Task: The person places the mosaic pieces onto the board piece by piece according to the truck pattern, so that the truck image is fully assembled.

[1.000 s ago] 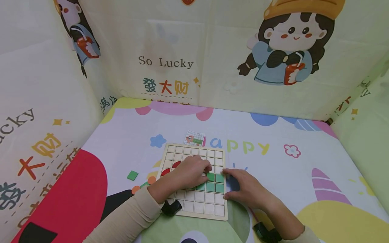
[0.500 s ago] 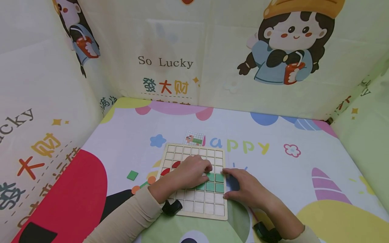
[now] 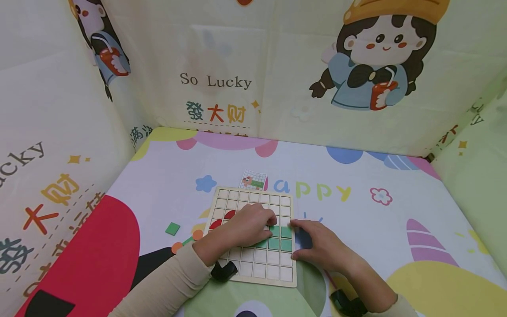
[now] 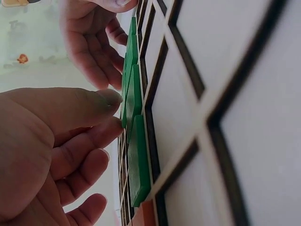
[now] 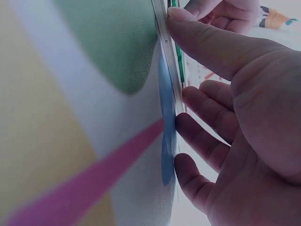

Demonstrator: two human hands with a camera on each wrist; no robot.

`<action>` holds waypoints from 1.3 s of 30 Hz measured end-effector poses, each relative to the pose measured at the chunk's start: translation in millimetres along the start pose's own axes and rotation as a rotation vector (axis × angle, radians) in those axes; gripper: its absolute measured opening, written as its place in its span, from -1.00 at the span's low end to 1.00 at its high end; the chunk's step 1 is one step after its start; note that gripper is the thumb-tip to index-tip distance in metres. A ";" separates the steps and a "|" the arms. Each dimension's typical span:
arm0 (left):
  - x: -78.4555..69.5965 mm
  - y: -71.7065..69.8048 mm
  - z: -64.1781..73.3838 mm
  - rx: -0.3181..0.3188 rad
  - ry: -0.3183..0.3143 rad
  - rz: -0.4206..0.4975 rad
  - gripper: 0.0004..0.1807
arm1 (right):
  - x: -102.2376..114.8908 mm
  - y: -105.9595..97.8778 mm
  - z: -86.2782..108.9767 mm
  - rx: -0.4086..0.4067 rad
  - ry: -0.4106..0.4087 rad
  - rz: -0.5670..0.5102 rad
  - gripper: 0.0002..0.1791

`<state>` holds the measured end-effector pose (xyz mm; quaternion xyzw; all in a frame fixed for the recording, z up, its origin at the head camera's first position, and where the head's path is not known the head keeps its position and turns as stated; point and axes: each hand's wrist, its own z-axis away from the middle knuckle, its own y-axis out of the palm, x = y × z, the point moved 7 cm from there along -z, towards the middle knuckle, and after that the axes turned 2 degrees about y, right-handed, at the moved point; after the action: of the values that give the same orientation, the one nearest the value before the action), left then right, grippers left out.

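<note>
A wooden grid board [image 3: 253, 282] lies on the table with several green square tiles [image 3: 286, 245] in two rows at its right side. Over the middle of the board is my left hand [image 3: 249, 226], its thumb and index finger pinching a green tile [image 4: 124, 113] in the upper green row; the fingers hide most of it. Against the board's right edge rests my right hand [image 3: 326, 246], thumb and fingers spread along the wood. Two red rounded pieces [image 3: 229, 214] sit in cells left of my left hand.
Left of the board lie a loose green tile [image 3: 172, 228] and orange round pieces [image 3: 197, 234], partly behind the left sleeve [image 3: 170, 275]. A small picture card [image 3: 253, 179] showing a coloured grid pattern lies at the board's far edge. Printed cloth walls [image 3: 277, 66] stand around the table.
</note>
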<state>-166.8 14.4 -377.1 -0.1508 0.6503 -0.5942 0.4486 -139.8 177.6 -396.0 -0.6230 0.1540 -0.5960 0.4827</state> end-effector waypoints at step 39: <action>52.4 -37.6 52.3 -0.162 -0.107 0.086 -0.80 | 2.2 0.5 1.4 -0.007 -0.045 -0.004 -0.16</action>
<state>-168.5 -66.5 -358.4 -0.1900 0.6773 -0.5110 0.4939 -137.8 176.3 -394.8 -0.6384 0.1441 -0.5821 0.4825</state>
